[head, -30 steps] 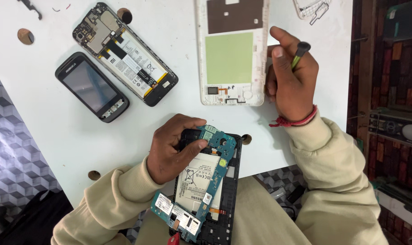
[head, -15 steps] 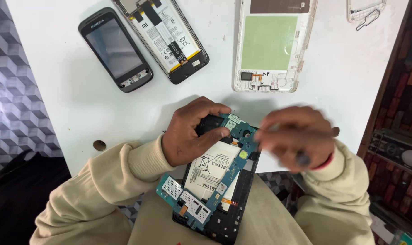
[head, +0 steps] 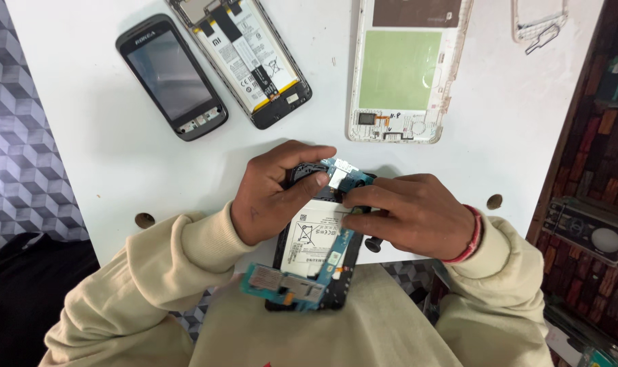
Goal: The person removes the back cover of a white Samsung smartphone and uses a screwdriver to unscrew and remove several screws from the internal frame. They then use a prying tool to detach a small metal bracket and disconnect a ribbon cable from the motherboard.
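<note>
We see a dark, blank screen on the small grey phone lying at the upper left of the desk, and just beside it to the right an opened phone whose long battery carries a white label with dark markings. Between our two hands sits another white rectangular battery label, partly covered by the fingers of both hands.

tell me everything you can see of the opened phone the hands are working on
The opened phone is a dark frame with its back off, showing a white battery and teal circuit boards at both ends. It lies lengthwise over the white table's near edge. The left hand grips its top; the right hand presses the upper board.
</note>
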